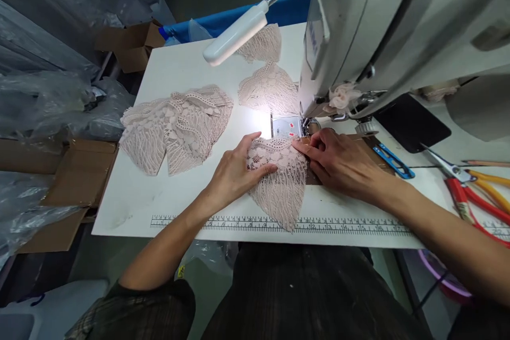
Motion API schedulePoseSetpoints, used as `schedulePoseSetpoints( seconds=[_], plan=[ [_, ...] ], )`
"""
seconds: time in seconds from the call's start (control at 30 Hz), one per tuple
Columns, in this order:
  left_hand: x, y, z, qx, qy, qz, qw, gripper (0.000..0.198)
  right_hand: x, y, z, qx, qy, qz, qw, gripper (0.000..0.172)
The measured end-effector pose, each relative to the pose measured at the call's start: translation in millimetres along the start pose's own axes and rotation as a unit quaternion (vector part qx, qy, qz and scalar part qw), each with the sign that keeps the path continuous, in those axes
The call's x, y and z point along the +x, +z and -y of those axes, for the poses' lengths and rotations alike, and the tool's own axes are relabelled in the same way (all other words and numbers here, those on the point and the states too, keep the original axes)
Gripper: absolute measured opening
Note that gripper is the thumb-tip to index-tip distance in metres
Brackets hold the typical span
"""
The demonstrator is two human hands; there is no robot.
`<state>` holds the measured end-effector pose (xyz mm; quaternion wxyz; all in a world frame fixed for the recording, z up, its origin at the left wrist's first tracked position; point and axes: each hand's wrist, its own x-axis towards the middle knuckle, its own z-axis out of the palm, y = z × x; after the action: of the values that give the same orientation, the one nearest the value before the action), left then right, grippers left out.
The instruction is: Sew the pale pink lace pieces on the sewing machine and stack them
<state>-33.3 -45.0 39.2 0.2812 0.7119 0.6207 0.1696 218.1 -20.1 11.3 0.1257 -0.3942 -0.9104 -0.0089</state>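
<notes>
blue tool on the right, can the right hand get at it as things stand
Probably yes: the blue tool lies uncovered beside the right forearm, with nothing visible blocking it. The right hand has fingers on the lace, so it would likely leave that first.

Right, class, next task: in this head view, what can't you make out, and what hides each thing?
All in the head view:
Front lace: underside, facing the table.
Left hand: some fingers, hidden under hand or lace.
Far lace: partly behind the lamp.
Ruler: some marks, covered by left forearm and lace tip.
Yellow handles: ends, cut off by the right edge.
</notes>
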Motion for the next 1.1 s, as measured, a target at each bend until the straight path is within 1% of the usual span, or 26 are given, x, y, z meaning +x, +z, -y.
schedulePoseSetpoints(
  seconds=[0.07, 0.1, 0.23, 0.33, 0.4, 0.63, 0.73, 0.8, 0.87, 0.93, 1.0, 1.1],
  plan=[
    [-0.7, 1.7, 0.6, 0.009, 0.024, -0.009, 1.000, 0.074, -2.7, 4.1, -0.2, 0.005, 0.000, -0.019, 1.000, 0.044],
    [-1.0, 2.9, 0.6, 0.010, 0.036, -0.015, 0.999, 0.071, -3.9, 5.5, -0.2, 0.011, 0.004, -0.025, 1.000, 0.044],
    [-1.9, 7.9, -0.3, -0.019, 0.065, -0.036, 0.997, 0.044, -5.8, 7.0, 1.8, 0.029, 0.029, -0.038, 0.998, 0.044],
    [-1.9, 10.0, -1.1, -0.049, 0.072, -0.030, 0.996, 0.033, -5.4, 5.6, 3.5, 0.034, 0.041, -0.036, 0.998, 0.044],
    [-1.7, 10.1, -1.6, -0.049, 0.067, -0.020, 0.996, 0.029, -5.0, 4.4, 3.9, 0.038, 0.044, -0.030, 0.998, 0.043],
    [-2.5, 5.6, -3.6, -0.041, 0.035, 0.022, 0.998, 0.032, -6.1, 3.4, 4.7, 0.049, 0.049, -0.028, 0.997, 0.043],
    [-2.5, 4.4, -4.3, -0.047, 0.029, 0.022, 0.998, 0.034, -8.3, 7.4, 1.3, 0.041, 0.052, -0.021, 0.998, 0.043],
    [-2.3, 3.9, -4.8, -0.050, 0.026, 0.018, 0.998, 0.035, -9.7, 11.0, -2.2, 0.041, 0.035, -0.018, 0.998, 0.044],
    [-2.2, 3.5, -5.4, -0.051, 0.022, 0.018, 0.998, 0.034, -10.4, 14.2, -3.8, 0.046, 0.024, -0.022, 0.998, 0.045],
    [-2.1, 3.3, -6.0, -0.048, 0.016, 0.020, 0.999, 0.034, -9.9, 16.0, -2.6, 0.050, 0.033, -0.030, 0.998, 0.045],
    [-2.0, 3.2, -6.4, -0.041, 0.011, 0.019, 0.999, 0.034, -8.4, 15.9, -0.1, 0.049, 0.049, -0.032, 0.997, 0.044],
    [-1.5, 3.4, -6.2, -0.031, 0.016, 0.013, 0.999, 0.033, -6.0, 11.4, -0.4, 0.064, 0.041, -0.026, 0.997, 0.044]
  ],
)
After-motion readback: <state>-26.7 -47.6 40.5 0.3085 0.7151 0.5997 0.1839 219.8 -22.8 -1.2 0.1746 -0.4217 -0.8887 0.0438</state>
